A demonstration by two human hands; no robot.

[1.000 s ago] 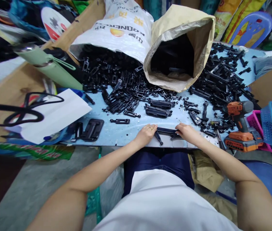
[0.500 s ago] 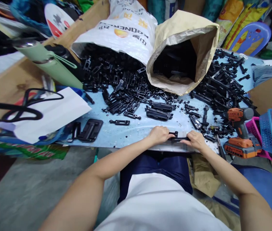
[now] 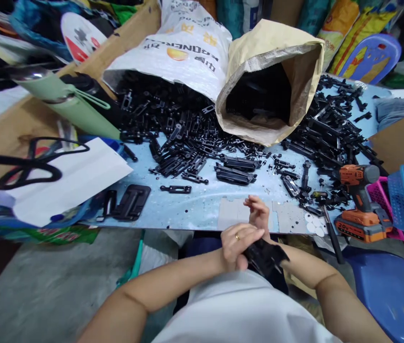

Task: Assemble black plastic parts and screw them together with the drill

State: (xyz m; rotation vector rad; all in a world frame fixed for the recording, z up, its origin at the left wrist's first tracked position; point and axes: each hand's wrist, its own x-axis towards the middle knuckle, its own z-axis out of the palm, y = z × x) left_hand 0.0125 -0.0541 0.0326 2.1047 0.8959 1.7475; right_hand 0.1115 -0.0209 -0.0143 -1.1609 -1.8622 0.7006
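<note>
1. Left hand (image 3: 239, 245), gold ring on one finger, fingers closed around a black plastic part (image 3: 265, 257); held over the lap, below the table's near edge.
2. Right hand (image 3: 259, 213) just beyond the left, fingers loosely curled, nothing in it; its wrist lies against the black part.
3. Pale blue table top (image 3: 202, 205) directly ahead of both hands.
4. Beyond the hands: pile of small black plastic pieces (image 3: 180, 128) spilling from a white woven sack (image 3: 183, 47); an open tan paper sack (image 3: 269, 81) beside it.
5. Right of the right hand: orange-and-black cordless drill (image 3: 361, 205), upright.
6. Far left of the left hand: white folded sheet (image 3: 69, 178), with a flat black plastic plate (image 3: 132, 202) nearer.
</note>
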